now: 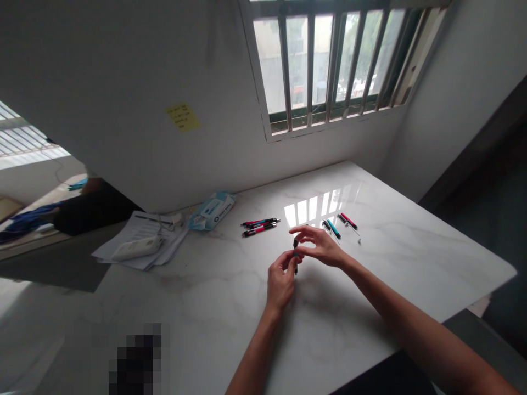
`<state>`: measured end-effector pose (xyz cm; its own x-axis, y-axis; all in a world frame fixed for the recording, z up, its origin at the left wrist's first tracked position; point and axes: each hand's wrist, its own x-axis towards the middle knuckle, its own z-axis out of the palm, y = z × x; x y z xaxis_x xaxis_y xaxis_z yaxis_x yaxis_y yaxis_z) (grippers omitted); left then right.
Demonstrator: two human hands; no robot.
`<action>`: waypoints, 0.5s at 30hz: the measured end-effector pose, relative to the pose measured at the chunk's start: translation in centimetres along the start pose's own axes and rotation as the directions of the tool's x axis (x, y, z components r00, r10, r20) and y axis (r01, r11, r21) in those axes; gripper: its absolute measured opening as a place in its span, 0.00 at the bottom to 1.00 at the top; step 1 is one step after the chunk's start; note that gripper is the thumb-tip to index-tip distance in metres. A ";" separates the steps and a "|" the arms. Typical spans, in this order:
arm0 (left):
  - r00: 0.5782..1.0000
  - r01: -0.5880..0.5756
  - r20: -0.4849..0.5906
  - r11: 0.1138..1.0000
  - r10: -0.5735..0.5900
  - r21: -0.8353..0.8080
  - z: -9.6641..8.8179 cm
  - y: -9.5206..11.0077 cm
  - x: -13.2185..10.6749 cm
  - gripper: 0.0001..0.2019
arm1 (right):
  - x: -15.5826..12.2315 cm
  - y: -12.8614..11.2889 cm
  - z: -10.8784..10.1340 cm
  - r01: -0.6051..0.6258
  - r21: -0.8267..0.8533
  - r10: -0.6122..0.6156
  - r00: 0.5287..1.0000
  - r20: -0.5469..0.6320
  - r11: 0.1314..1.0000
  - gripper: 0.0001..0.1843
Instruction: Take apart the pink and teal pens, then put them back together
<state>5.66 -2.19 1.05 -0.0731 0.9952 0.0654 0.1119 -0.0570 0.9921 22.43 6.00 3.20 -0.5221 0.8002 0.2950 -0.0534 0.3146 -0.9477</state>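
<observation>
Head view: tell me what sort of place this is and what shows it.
Probably an indoor desk corner, perhaps an office or workroom: pens and papers lie on a marble-patterned table, and a yellow note is on the wall.

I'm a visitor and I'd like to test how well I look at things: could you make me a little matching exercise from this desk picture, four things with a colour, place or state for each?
Things:
1. Left hand
2. Note
3. Papers
4. Packet

Descriptions:
A. Partly under a white device
B. Blue and white
C. Holding a pen
D. On the wall

Right pairs: 1-C, 2-D, 3-A, 4-B
</observation>
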 end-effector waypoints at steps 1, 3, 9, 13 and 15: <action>1.000 0.000 -0.002 1.000 0.000 0.002 0.0 0.0 0.0 0.15 | 0.0 0.0 0.0 0.000 0.023 0.000 1.000 0.022 1.000 0.26; 1.000 0.003 -0.005 1.000 -0.003 0.010 0.0 0.0 0.0 0.15 | -0.1 0.0 0.1 0.007 0.018 -0.007 1.000 0.027 1.000 0.27; 1.000 -0.010 -0.007 1.000 0.010 0.003 0.1 0.0 0.0 0.15 | -0.2 -0.1 0.3 0.015 0.014 -0.016 0.999 0.038 1.000 0.26; 1.000 -0.016 -0.025 1.000 0.016 0.015 0.0 -0.1 0.0 0.15 | -0.2 -0.2 0.3 0.018 -0.018 -0.017 1.000 0.015 1.000 0.28; 0.999 -0.016 -0.033 1.000 0.017 0.021 0.0 -0.1 0.0 0.16 | -0.2 -0.2 0.4 0.022 0.017 -0.023 0.999 0.040 1.000 0.29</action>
<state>5.66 -2.20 0.98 -0.1036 0.9910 0.0854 0.1341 -0.0711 0.9884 22.24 5.60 3.29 -0.5541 0.7720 0.3115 -0.0794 0.3235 -0.9429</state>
